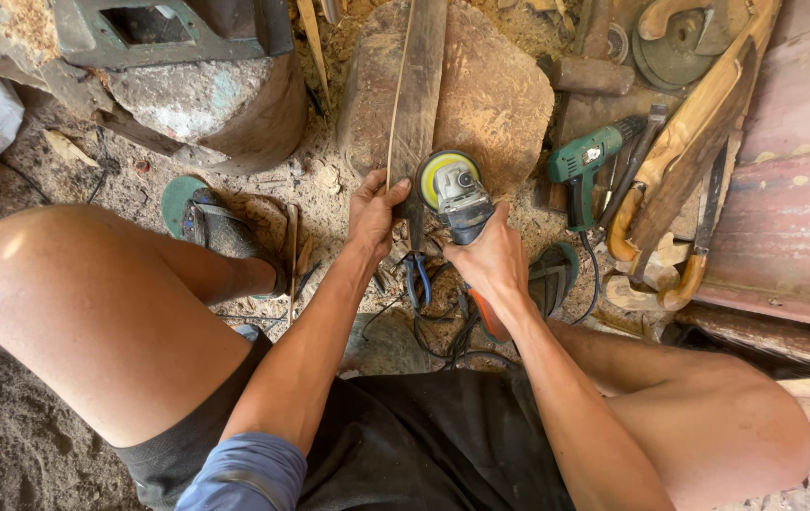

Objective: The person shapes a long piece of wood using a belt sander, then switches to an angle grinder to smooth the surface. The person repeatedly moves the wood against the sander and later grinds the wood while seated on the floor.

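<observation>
My left hand point(373, 216) grips the near end of a long dark blade-like strip point(417, 90) that lies over a sawdust-covered block point(490, 95). My right hand point(492, 257) holds an angle grinder point(457, 194) by its body; its yellow-faced disc sits against the strip's near end, just right of my left hand. The grinder's orange-tipped handle and black cable run back under my right wrist. My bare knees frame the spot on both sides.
A green power drill point(587, 161) lies to the right, beside curved wooden handles and a knife point(705, 222). A stone block and metal frame point(198, 95) stand at upper left. My sandalled foot point(215, 225) rests left of the strip; blue-handled pliers point(417, 279) lie among cables.
</observation>
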